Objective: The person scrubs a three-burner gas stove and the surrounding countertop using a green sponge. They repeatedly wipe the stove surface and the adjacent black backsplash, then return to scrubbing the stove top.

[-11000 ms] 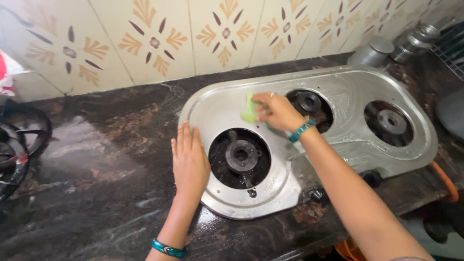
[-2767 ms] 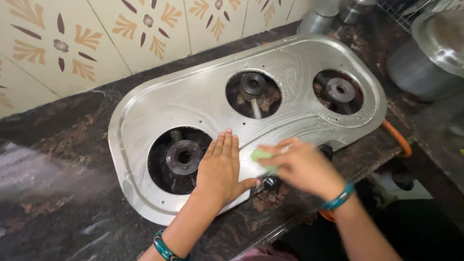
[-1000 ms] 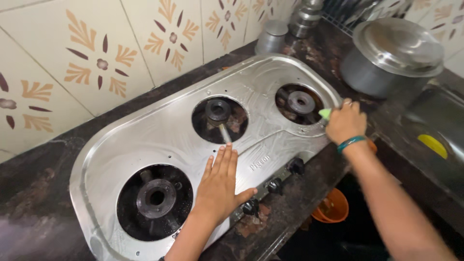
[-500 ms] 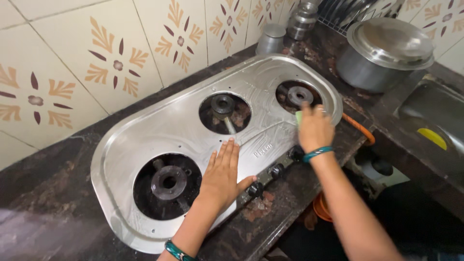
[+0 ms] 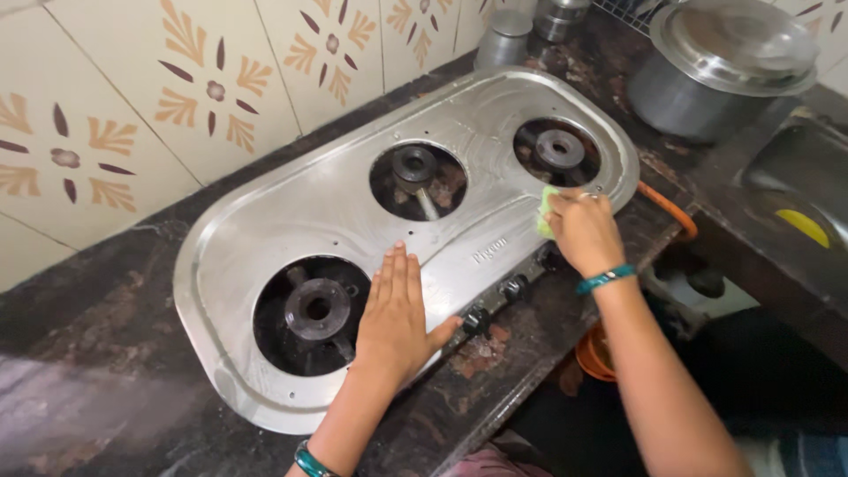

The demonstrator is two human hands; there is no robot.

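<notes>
Right hand (image 5: 581, 231) is clenched around a small green scrub pad (image 5: 545, 212), pressing it onto the steel stove top (image 5: 327, 199) near its front right edge, just in front of the right burner (image 5: 558, 148). Only a sliver of the pad shows past the fingers. A teal bangle (image 5: 606, 279) sits on that wrist.

Left hand (image 5: 397, 316) lies flat and open, palm down, grasping nothing. It rests on the stove top by its front edge, just right of the left burner (image 5: 315, 309), with the thumb reaching toward the control knobs (image 5: 495, 303) on the front face.

Middle burner (image 5: 415, 168) sits between the two. All three burner wells are bare, with no pan supports; dark residue shows in them.

The stove sits on a dark stone counter (image 5: 106, 371). At the counter's far right corner stands a lidded steel pot (image 5: 720, 66). An orange gas hose (image 5: 671, 208) leaves the stove's right end, close to the scrubbing hand.

Risks, as judged:
- The thumb is near a knob; a nudge could turn on the gas.
- The stove top looks wet, so the bracing palm could slip toward the open burner well.
- Scrubbing at the right edge could snag or tug the hose.
</notes>
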